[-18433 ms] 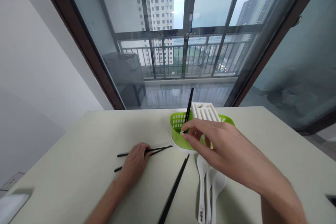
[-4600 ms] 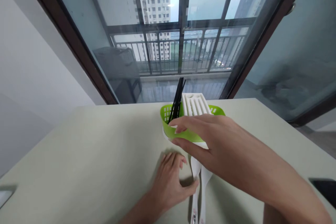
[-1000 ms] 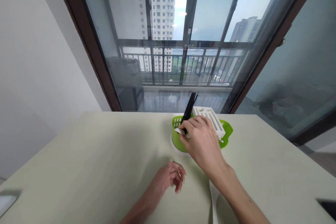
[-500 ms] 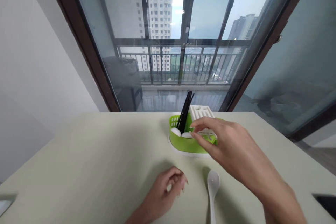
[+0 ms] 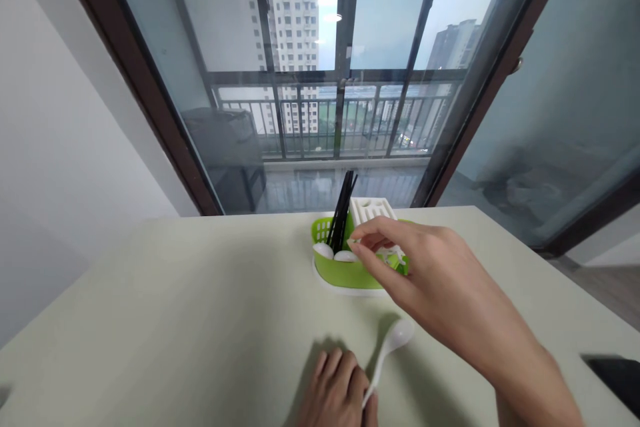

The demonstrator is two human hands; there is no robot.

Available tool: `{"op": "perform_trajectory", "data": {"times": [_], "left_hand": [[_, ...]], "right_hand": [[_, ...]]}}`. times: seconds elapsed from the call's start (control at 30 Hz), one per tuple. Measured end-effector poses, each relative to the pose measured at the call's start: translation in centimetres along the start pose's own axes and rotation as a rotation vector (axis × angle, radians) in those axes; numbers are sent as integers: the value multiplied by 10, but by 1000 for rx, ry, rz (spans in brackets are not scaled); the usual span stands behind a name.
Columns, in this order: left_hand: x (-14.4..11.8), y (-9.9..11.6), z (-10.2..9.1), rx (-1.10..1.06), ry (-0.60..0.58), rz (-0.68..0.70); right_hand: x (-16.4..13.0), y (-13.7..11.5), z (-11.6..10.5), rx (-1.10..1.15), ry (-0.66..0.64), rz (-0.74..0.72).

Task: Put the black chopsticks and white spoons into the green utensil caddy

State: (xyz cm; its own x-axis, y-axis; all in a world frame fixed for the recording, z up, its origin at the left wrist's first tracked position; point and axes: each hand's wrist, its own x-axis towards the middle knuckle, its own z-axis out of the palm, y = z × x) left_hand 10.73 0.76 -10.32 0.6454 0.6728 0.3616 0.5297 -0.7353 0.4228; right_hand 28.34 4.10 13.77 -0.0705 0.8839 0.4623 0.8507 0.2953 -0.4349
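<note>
My left hand is at the bottom middle, its thumb and forefinger closed on the handle end of a white spoon. The spoon lies tilted, its bowl pointing away to the right. My right hand hovers in front of a green cutlery caddy, covering part of it. Its thumb and forefinger are curved towards each other with a small gap, and nothing shows between them. Two white spoons, a left one and a right one, sit in the caddy beside black chopsticks.
A white slotted holder rises at the back of the caddy, which stands on a white base near the far edge of the pale table. A dark object lies at the right edge. Behind the table is a glass sliding door.
My left hand has moved down and right and taken hold of the spoon handle. The spoon has turned, its handle now towards my left hand. My right hand stays by the caddy.
</note>
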Motion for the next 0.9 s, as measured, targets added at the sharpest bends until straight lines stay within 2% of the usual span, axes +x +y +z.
{"op": "perform_trajectory", "data": {"times": [0.07,0.13,0.23,0.33,0.4,0.53,0.63,0.77,0.83,0.9], "left_hand": [[2,-1,-7,-50,25,2],[4,1,-14,-190,-4,-40],[6,5,-25,-487,-71,-183],[7,10,-38,-748,-29,-346],[8,13,-48,-894,3,-398],[10,15,-57,-1079,12,-436],[13,10,-54,-1199,1,-438],[22,1,-42,-1625,-72,-308],[25,0,-38,-1838,-111,-265],[27,0,-38,-1944,-135,-269]], "right_hand": [[0,3,-2,-1,10,7],[0,6,-4,-6,20,12],[0,12,-9,13,39,14],[-2,16,-16,85,28,-2],[-4,16,-19,146,-49,-21],[-12,12,-24,206,-344,-83],[-13,13,-25,230,-509,-94],[-7,21,-22,332,-625,-110],[-4,25,-16,412,-621,-97],[-1,27,-9,477,-598,-80]]}}
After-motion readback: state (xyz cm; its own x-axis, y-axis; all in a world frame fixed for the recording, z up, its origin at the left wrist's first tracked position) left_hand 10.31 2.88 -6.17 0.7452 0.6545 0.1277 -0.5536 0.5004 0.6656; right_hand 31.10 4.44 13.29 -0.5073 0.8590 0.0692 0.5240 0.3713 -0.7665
